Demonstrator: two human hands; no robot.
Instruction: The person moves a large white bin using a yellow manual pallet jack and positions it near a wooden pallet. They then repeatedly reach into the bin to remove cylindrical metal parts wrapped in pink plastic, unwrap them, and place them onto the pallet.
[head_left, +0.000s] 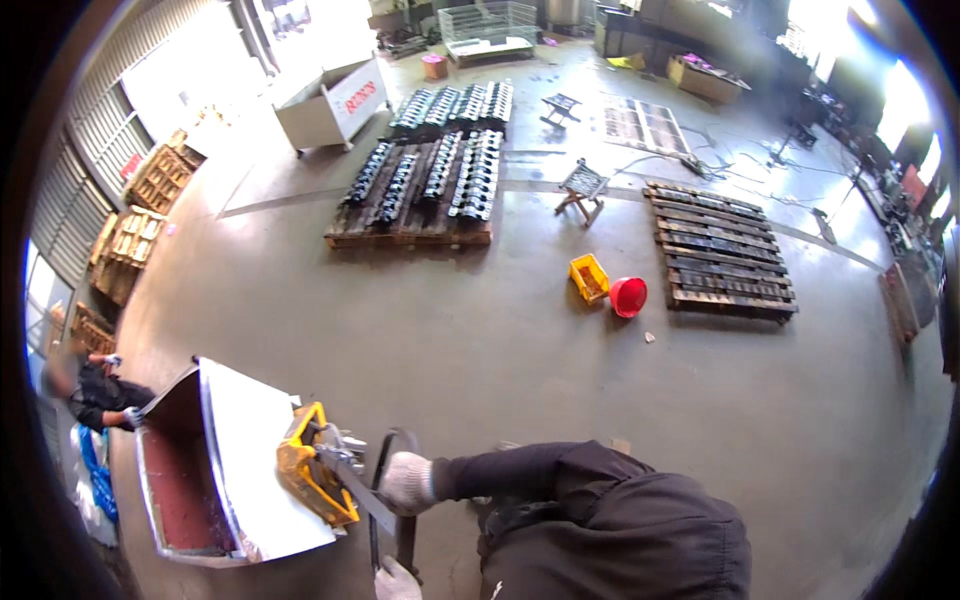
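My right hand [408, 483], in a pale knitted glove, is closed around the upper side of a black loop handle [407, 540]. At the lower edge, my left hand [396, 581], also gloved, is at the bottom of the same loop and partly cut off; its fingers seem wrapped round it. A grey bar joins the handle to a yellow-framed pallet truck [296, 462]. This truck stands right against a white metal bin [245, 440] with a dark red inside. A co-worker [100, 395] in dark clothes and gloves has one hand at the bin's far left rim.
Rows of dark metal parts lie on wooden pallets [410, 238]. A slatted pallet [720, 250], a yellow crate [589, 278], a red bucket [628, 297] and a folding stool [583, 187] stand on the floor. Another white bin [330, 107] is farther back; stacked pallets [130, 240] line the left wall.
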